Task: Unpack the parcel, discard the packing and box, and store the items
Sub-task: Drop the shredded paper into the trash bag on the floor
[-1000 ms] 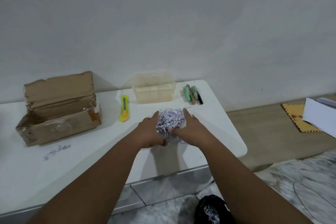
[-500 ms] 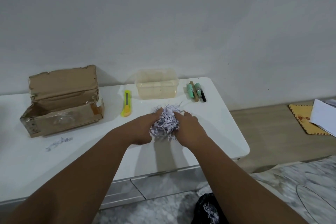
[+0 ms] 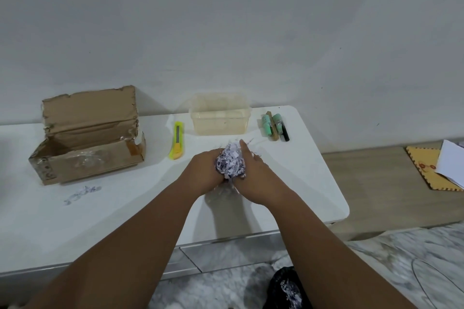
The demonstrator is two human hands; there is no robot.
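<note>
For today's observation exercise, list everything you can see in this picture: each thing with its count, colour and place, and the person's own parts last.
table: one, white, against the wall
cardboard box: one, brown, open, table's left
utility knife: one, yellow, between box and tub
plastic tub: one, clear, table's back
markers: a few, green, tan and black, right of tub
shredded paper: one clump, white and dark, held between both hands
loose shreds: small scatter, front of box
black bag: one, on floor below, shreds inside
envelope: one, yellow, floor at right
white sheet: one, over envelope
left hand: cupping the clump
right hand: cupping the clump
</note>
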